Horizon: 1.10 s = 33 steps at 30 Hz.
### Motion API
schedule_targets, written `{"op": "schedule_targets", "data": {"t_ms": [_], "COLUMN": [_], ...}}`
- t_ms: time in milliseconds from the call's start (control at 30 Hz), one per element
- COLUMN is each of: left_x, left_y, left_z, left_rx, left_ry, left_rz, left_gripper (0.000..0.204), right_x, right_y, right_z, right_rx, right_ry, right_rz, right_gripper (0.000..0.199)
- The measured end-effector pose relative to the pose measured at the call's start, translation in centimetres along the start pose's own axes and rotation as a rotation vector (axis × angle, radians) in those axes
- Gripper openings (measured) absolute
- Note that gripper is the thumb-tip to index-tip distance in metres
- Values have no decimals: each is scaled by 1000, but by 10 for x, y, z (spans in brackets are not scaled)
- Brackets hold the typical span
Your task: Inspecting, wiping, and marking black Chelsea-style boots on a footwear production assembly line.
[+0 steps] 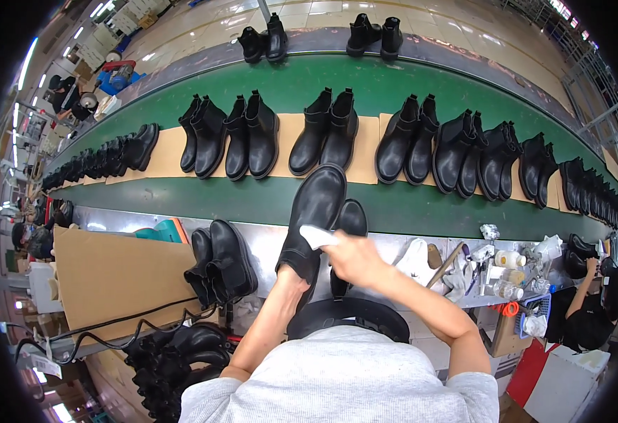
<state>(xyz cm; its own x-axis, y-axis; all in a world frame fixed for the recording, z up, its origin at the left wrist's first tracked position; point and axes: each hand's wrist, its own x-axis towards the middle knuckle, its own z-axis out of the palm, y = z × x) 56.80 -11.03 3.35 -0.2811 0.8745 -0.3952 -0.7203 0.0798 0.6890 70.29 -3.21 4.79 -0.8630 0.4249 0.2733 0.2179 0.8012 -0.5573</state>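
A black ankle boot (317, 201) is held up in front of me, its toe pointing away. My left hand (292, 280) is pushed into the boot's shaft and bears it; the fingers are hidden inside. Closed around a white cloth (317, 236), my right hand (357, 261) holds it against the boot's upper; the hand is slightly blurred. Behind that hand, a second black boot (352, 220) stands on the metal ledge (273, 243), partly covered. Another pair of black boots (222, 261) rests on the ledge to the left.
Beyond the ledge runs a green conveyor belt (252, 204) with boot pairs (323, 134) on cardboard. Bottles (510, 259), brushes and cloths crowd the right. Cardboard (122, 282) and a black cable lie left, above piled boots (178, 359). A co-worker (598, 303) sits far right.
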Motion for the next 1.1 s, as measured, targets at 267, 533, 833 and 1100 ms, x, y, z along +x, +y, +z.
{"op": "schedule_targets", "data": {"t_ms": [267, 533, 833, 1100], "left_x": [-10, 4, -9, -13], "left_y": [-20, -49, -66, -30], "left_z": [4, -45, -51, -130], "left_rx": [-197, -262, 65, 768], "left_ry": [290, 501, 596, 339], "left_rz": [-54, -86, -317, -144], "left_gripper": [30, 29, 21, 43], "right_x": [1, -38, -160, -111], "right_y": [14, 65, 112, 92], "right_z": [-17, -80, -78, 96], "right_rx": [-163, -427, -456, 761], "right_ry": [10, 17, -84, 134], "right_rz": [181, 898, 1112, 1102], "right_gripper": [29, 29, 24, 66]}}
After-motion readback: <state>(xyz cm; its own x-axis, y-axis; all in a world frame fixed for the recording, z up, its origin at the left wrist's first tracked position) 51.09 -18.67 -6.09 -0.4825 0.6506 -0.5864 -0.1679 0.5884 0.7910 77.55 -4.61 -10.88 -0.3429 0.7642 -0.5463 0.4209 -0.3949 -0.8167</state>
